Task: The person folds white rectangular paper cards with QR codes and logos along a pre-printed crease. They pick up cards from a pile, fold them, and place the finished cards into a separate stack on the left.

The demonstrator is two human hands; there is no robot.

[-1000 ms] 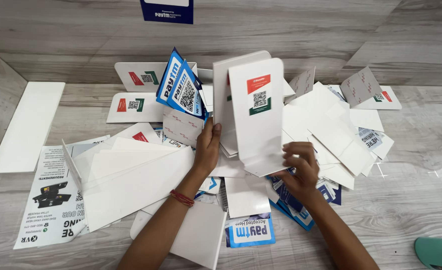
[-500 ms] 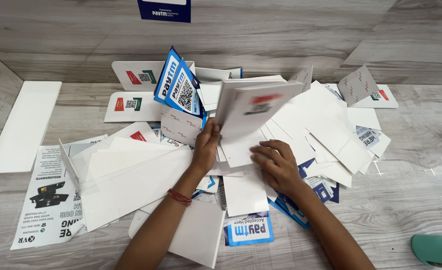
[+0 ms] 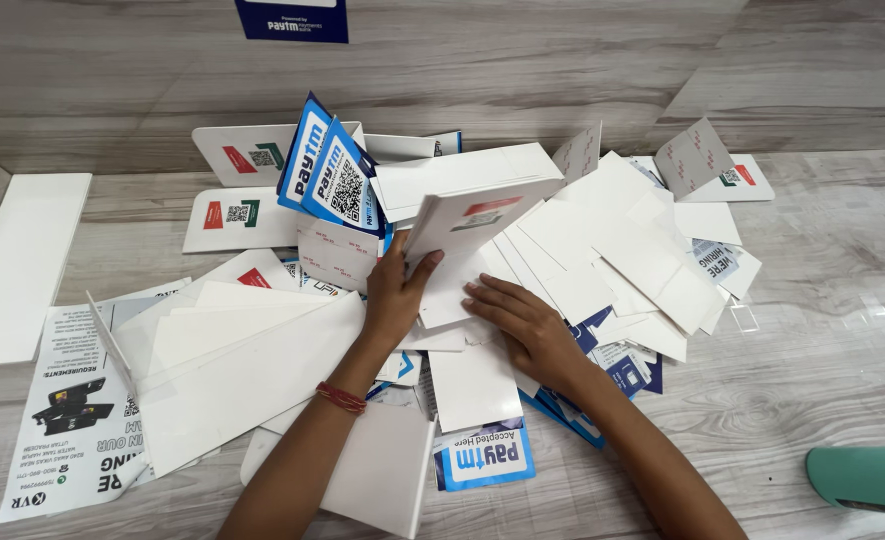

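Note:
A heap of white cards and blue printed cards covers the grey wood-look floor. My left hand (image 3: pixel 394 288) grips the lower left edge of a stack of white cards (image 3: pixel 477 205), tilted up off the heap; the top card bears a red, white and green label with a square code. My right hand (image 3: pixel 520 322) lies flat, fingers spread, on white cards (image 3: pixel 452 300) under that stack. A red thread band circles my left wrist.
Blue-and-white code cards (image 3: pixel 324 172) stand propped behind my left hand. Large white sheets (image 3: pixel 242 360) and a printed leaflet (image 3: pixel 72 420) lie at the left, a long white strip (image 3: pixel 17 265) far left. A teal object (image 3: pixel 862 478) sits at the lower right. A wall runs behind.
The card stack has tipped from upright down to a low tilt. My right hand let go of its lower edge and moved left onto the cards beneath.

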